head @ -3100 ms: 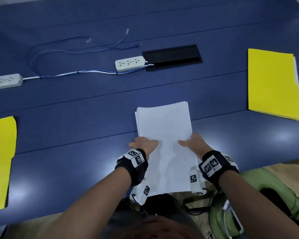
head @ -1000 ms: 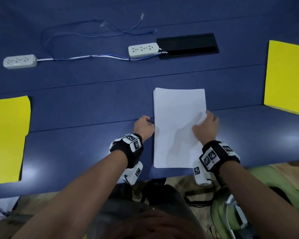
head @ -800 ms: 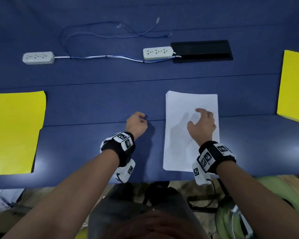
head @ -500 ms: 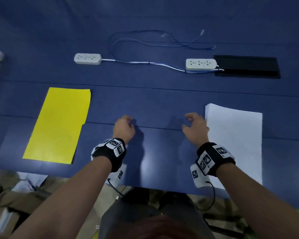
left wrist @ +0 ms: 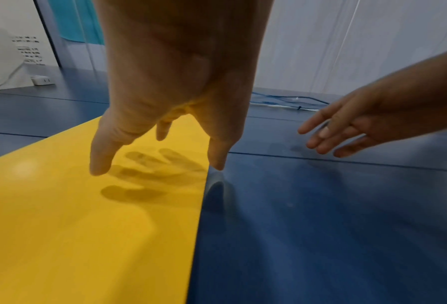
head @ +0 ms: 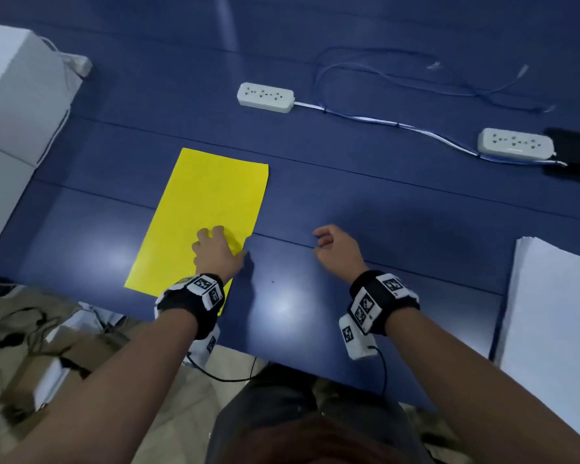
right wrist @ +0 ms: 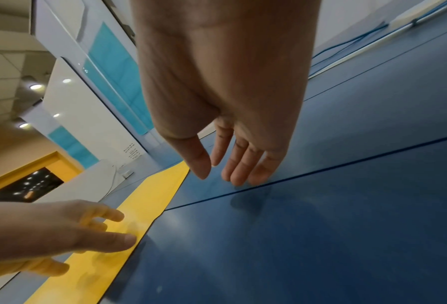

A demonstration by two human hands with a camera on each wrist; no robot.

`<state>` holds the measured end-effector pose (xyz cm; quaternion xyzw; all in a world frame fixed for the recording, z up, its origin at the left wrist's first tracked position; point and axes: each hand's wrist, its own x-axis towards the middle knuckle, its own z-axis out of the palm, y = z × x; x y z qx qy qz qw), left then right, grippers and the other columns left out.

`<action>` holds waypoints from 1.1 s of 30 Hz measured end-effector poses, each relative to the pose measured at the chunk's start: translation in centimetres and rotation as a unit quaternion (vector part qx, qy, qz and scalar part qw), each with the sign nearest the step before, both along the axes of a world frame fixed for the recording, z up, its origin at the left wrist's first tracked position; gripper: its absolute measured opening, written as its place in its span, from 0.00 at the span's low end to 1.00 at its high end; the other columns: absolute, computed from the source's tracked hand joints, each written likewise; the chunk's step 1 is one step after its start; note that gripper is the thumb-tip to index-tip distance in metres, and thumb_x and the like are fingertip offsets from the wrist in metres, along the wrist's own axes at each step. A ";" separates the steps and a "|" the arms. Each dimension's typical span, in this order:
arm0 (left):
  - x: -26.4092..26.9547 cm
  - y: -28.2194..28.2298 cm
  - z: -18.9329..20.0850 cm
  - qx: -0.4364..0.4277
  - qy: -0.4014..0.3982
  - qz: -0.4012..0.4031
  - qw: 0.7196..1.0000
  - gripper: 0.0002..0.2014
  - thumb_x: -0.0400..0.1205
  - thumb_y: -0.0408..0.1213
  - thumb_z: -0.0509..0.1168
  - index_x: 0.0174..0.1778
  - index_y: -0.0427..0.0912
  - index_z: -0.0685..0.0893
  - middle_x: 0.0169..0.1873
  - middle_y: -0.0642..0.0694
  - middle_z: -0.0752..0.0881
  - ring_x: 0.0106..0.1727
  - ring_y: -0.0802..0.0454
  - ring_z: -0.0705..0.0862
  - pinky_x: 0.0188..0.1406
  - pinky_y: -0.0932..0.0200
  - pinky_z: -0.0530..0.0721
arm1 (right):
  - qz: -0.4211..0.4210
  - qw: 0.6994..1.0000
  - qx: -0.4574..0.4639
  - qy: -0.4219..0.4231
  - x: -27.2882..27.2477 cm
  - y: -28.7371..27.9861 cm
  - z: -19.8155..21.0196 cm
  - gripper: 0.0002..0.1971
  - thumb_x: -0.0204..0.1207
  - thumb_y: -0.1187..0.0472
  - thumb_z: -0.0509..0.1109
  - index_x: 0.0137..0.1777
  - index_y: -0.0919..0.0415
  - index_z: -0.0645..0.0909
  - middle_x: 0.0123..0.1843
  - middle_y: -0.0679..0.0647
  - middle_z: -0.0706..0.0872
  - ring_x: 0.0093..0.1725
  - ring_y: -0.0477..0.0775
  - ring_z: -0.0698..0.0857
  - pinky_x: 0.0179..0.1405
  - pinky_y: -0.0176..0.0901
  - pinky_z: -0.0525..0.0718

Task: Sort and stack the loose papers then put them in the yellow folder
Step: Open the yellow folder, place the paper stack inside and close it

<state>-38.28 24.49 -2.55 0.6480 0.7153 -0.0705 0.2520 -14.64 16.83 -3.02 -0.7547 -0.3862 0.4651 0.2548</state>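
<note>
A yellow folder [head: 201, 212] lies shut and flat on the blue table [head: 365, 209], left of centre. My left hand [head: 216, 247] hovers over its right edge with fingers spread, casting a shadow on the yellow folder [left wrist: 74, 205]; the thumb hangs just past the edge. My right hand [head: 332, 244] floats over bare table to the right of the folder, fingers loose and holding nothing. The squared stack of white papers [head: 549, 329] rests at the far right near the front edge. In the right wrist view the folder [right wrist: 129, 222] runs beneath my left hand [right wrist: 87, 232].
Two white power strips [head: 265, 97] [head: 514, 144] joined by blue and white cables lie at the back. A black panel [head: 576, 152] sits at the right edge. A white box [head: 17, 95] stands at the back left. Bags and cables lie below the table's front edge.
Both hands left the paper stack and moved left. My left hand has reached the yellow folder; my right hand follows over the table. The view swung left.
</note>
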 end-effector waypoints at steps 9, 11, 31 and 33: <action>-2.4 -0.5 -1.9 -0.069 0.093 -0.054 0.992 0.48 0.82 0.59 0.62 0.84 0.29 0.47 0.81 0.22 0.52 0.76 0.17 0.63 0.67 0.36 0.76 | 0.024 0.999 -0.020 0.020 -5.0 1.9 -1.2 0.17 0.73 0.68 0.69 0.62 0.57 0.82 0.44 0.48 0.82 0.46 0.48 0.81 0.46 0.33 0.75; -2.5 -0.5 -1.7 -0.059 0.100 -0.073 0.991 0.47 0.82 0.58 0.61 0.83 0.27 0.49 0.78 0.20 0.58 0.73 0.19 0.67 0.65 0.38 0.78 | 0.022 0.999 -0.031 0.027 -5.1 1.5 -1.3 0.17 0.74 0.67 0.69 0.62 0.57 0.81 0.44 0.48 0.82 0.46 0.49 0.81 0.46 0.35 0.76; 10.1 -8.8 4.1 -0.056 0.027 -0.272 0.960 0.10 0.86 0.29 0.55 0.52 0.29 0.81 0.53 0.29 0.84 0.54 0.30 0.83 0.42 0.46 0.74 | -0.024 0.984 0.011 0.174 0.3 -5.8 0.7 0.19 0.79 0.43 0.62 0.33 0.51 0.62 0.31 0.49 0.68 0.30 0.50 0.67 0.35 0.47 0.65; 12.6 -10.9 4.2 -0.051 -0.001 -0.280 0.959 0.10 0.86 0.31 0.55 0.52 0.30 0.81 0.52 0.29 0.84 0.53 0.30 0.83 0.40 0.48 0.72 | -0.056 0.980 -0.005 0.189 1.8 -7.3 1.0 0.17 0.82 0.45 0.62 0.36 0.54 0.68 0.33 0.51 0.74 0.32 0.53 0.72 0.34 0.46 0.70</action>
